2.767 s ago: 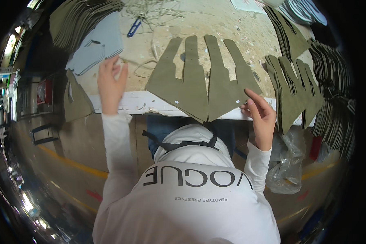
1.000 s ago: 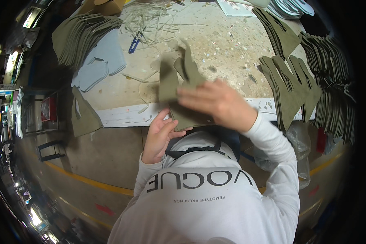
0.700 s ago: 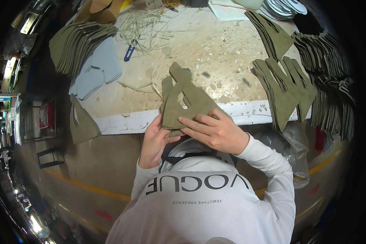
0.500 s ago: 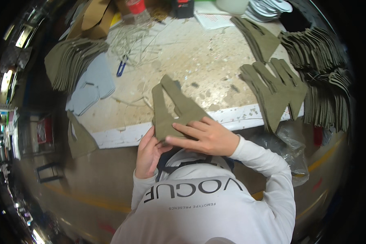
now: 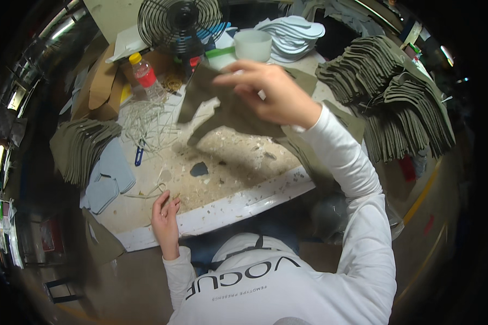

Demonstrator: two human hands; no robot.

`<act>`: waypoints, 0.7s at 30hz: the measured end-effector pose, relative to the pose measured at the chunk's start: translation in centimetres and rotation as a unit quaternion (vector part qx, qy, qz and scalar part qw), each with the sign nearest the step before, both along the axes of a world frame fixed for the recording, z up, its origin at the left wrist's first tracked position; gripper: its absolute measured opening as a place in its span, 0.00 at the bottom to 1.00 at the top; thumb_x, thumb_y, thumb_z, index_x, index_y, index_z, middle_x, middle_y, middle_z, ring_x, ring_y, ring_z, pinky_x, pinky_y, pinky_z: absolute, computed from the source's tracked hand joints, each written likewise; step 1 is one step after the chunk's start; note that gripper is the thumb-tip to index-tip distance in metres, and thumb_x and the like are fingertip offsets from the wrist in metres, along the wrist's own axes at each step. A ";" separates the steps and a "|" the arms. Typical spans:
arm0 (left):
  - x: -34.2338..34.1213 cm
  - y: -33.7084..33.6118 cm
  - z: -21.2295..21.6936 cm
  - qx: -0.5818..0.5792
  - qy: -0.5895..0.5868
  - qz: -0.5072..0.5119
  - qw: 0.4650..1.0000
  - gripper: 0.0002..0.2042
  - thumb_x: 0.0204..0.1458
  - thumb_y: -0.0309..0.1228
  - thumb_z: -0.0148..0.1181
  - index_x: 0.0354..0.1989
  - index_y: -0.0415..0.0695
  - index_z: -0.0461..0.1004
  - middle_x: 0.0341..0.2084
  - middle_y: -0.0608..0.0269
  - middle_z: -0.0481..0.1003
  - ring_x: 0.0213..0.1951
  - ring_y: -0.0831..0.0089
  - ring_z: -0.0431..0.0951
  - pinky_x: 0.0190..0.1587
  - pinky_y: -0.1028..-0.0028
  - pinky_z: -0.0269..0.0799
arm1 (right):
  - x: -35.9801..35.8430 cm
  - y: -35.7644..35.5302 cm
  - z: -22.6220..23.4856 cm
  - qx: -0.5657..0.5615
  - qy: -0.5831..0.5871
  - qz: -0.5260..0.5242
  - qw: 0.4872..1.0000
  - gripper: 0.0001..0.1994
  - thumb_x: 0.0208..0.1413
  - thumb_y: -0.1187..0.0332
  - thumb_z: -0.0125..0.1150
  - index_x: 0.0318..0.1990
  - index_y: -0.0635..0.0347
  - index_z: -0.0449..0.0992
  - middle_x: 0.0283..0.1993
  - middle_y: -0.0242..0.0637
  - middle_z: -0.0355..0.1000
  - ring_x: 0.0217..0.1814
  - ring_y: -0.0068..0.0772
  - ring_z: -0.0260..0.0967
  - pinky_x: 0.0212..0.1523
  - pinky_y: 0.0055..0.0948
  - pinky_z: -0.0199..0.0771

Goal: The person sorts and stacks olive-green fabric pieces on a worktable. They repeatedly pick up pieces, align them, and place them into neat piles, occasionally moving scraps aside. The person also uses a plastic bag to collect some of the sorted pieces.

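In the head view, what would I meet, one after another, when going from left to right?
Fanned olive stack, small blue hand tool, left hand, blurred olive piece in the right hand, bundled olive pieces.

The speckled, white-edged worktop (image 5: 234, 177) is carrying a tangle of pale strips (image 5: 145, 123), a blue tool (image 5: 139, 154), light-blue pieces (image 5: 102, 195) and a stack of olive pieces (image 5: 82, 150). A red-labelled bottle (image 5: 145, 76) is standing behind the strips. Nearer the front, a dark patch (image 5: 199, 169) is showing, possibly a loose scrap.
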State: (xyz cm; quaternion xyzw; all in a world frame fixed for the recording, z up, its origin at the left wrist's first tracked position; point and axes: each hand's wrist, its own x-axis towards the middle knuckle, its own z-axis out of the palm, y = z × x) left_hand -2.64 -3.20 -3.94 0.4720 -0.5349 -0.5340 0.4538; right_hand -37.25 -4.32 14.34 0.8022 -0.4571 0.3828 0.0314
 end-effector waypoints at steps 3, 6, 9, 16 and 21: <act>0.1 0.3 -0.7 -0.050 0.000 -0.002 0.999 0.15 0.61 0.20 0.52 0.56 0.31 0.66 0.54 0.52 0.70 0.46 0.69 0.77 0.49 0.74 0.74 | -5.6 -0.9 -0.4 -0.026 -0.093 -0.062 0.993 0.23 0.52 0.80 0.58 0.57 0.52 0.76 0.55 0.38 0.73 0.52 0.30 0.72 0.51 0.26 0.73; 0.5 0.1 -1.2 -0.052 -0.032 0.006 0.998 0.13 0.60 0.19 0.52 0.53 0.31 0.68 0.51 0.53 0.71 0.43 0.71 0.77 0.47 0.76 0.74 | -12.1 -1.4 -4.4 -0.008 -0.227 -0.146 0.963 0.23 0.53 0.76 0.60 0.59 0.55 0.75 0.53 0.37 0.74 0.54 0.27 0.70 0.51 0.25 0.72; 0.7 0.1 -1.4 -0.057 -0.017 0.012 0.998 0.12 0.59 0.18 0.51 0.51 0.30 0.69 0.49 0.55 0.72 0.40 0.74 0.77 0.45 0.77 0.74 | -17.3 -1.6 -11.1 0.081 -0.371 -0.316 0.870 0.25 0.51 0.76 0.63 0.59 0.58 0.73 0.47 0.37 0.76 0.48 0.26 0.72 0.46 0.25 0.72; 0.4 0.7 0.6 -0.213 -0.206 0.023 0.955 0.18 0.55 0.24 0.59 0.54 0.36 0.70 0.54 0.51 0.68 0.49 0.63 0.73 0.52 0.68 0.70 | -22.1 -0.7 -18.8 0.134 -0.601 -0.254 0.746 0.26 0.50 0.75 0.66 0.60 0.58 0.73 0.38 0.31 0.73 0.34 0.23 0.70 0.35 0.19 0.70; 1.3 0.3 1.9 -0.312 -0.464 0.010 0.829 0.28 0.47 0.34 0.68 0.58 0.42 0.70 0.58 0.48 0.65 0.60 0.48 0.62 0.61 0.54 0.58 | -20.7 0.6 -16.7 0.077 -0.352 -0.434 0.826 0.19 0.49 0.74 0.64 0.52 0.61 0.76 0.35 0.39 0.74 0.34 0.35 0.73 0.36 0.31 0.74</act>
